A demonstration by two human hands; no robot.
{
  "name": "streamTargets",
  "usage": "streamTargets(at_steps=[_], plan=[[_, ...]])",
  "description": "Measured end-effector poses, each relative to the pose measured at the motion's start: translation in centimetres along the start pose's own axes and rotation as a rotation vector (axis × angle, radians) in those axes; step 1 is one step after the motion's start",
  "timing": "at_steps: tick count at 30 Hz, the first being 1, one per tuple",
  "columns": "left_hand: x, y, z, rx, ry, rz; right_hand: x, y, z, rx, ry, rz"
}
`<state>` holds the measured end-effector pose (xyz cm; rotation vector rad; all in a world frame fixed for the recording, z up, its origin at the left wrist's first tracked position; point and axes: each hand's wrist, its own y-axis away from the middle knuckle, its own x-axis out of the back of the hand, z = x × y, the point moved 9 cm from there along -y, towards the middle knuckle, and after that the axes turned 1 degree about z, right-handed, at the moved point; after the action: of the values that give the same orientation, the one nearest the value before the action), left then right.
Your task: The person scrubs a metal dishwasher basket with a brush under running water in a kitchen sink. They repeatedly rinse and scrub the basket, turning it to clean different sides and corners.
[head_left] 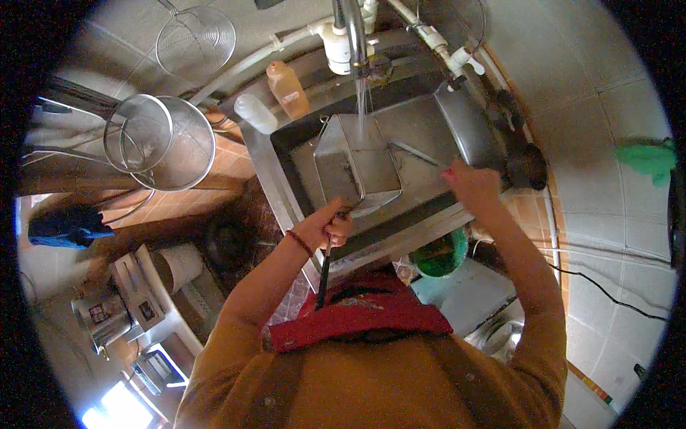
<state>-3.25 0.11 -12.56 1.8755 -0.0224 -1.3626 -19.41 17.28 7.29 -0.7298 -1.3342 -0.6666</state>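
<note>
My left hand (326, 226) grips the dark handle (323, 279) of a rectangular mesh fryer basket (343, 171). The basket is tilted inside a metal sink (429, 123). Water (361, 104) runs from the tap (355, 37) onto its upper part. On the right, over the sink, my right hand (474, 190) is closed at the near end of a thin pale rod (418, 153). The rod's far end reaches the basket's side; what kind of utensil it is cannot be made out.
An orange bottle (288, 91) and a white bottle (256, 113) stand at the sink's back left. Round strainers (171, 145) hang at the left, another strainer (196, 40) above. A green bucket (440, 254) sits below the sink's front edge. Pipes (429, 37) line the wall.
</note>
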Motion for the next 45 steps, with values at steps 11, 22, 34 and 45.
streamTargets(at_steps=[11, 22, 34, 45], plan=[[0.0, 0.5, 1.2, -0.027, -0.13, 0.052, -3.1, -0.1, 0.9, -0.036, -0.021, -0.108], [0.9, 0.3, 0.4, -0.015, -0.021, 0.047, -2.0, -2.2, -1.2, -0.014, -0.136, -0.051], [2.3, -0.4, 1.5, -0.147, 0.129, -0.068, -1.6, -1.7, -3.2, -0.036, -0.217, -0.277], [2.8, -2.3, 1.3, -0.155, 0.228, -0.078, -2.0, 0.0, -3.7, -0.084, -0.304, -0.487]])
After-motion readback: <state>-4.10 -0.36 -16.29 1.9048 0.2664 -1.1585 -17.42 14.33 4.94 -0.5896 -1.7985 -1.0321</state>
